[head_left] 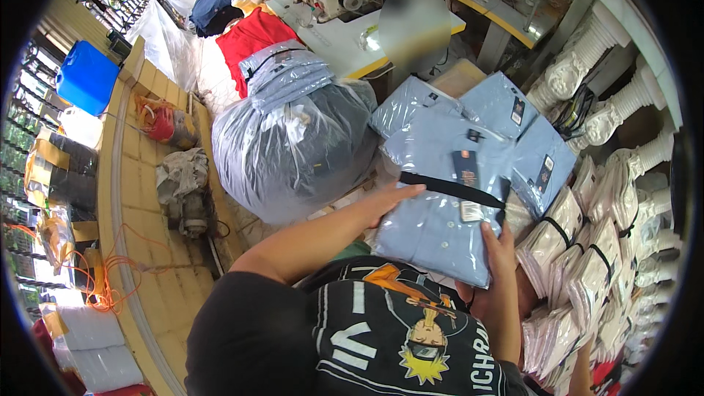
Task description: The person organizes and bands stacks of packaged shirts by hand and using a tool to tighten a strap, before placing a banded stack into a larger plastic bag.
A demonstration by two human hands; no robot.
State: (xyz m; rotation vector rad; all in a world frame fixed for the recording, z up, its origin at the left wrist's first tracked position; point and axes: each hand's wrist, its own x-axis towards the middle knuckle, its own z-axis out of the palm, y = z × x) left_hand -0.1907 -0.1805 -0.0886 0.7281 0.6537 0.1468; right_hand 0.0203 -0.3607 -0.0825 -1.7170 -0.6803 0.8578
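Observation:
A bundle of folded light blue shirts [429,231] in clear plastic is held tilted in front of me. A black strap [449,188] runs across it, with a dark hang tag [465,167] partly under the strap. My left hand [392,202] grips the bundle's left edge, its thumb lying along the strap's end. At the near right edge my right hand [500,249] is closed on the same bundle, fingers upward on the plastic. The undersides of both hands are hidden. Beyond the bundle lie more bagged blue shirts [544,160].
Stacks of bagged pale garments [587,264], tied with black straps, stand at the right beside white balusters [653,154]. A large stuffed plastic bag [293,158] sits ahead left, with bagged shirts on top. Sewing machine tables [345,37] stand beyond. Tan ledges [150,227] run along the left.

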